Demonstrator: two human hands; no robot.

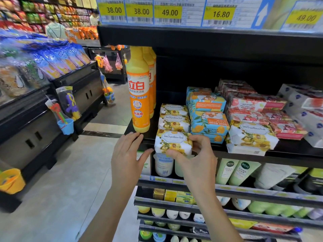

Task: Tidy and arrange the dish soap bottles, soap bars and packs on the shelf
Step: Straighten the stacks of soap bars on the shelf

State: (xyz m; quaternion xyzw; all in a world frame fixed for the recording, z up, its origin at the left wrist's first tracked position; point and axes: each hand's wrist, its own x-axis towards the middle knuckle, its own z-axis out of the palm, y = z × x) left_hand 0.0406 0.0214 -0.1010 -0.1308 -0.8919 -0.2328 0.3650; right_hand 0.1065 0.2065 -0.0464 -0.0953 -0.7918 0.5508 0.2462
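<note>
My right hand [195, 154] grips a white soap bar with yellow flowers [172, 141] at the front edge of the black shelf [288, 147], thumb under it and fingers on its right end. My left hand [128, 154] hovers with straight fingers just left of that bar, fingertips near the base of an orange dish soap bottle [139, 95]. More orange bottles [151, 81] stand behind it. Two matching floral bars [173, 117] are stacked behind the held one. Blue Goat Soap packs [208, 112], red-pink packs [255, 107] and a larger floral pack [251, 135] lie to the right.
White boxes [305, 109] fill the shelf's right end. Price tags [167, 13] hang on the shelf above. Lower shelves hold tubes and jars [239, 172]. To the left runs an aisle with a display counter [52, 95], hanging toys and a person [55, 28] far off.
</note>
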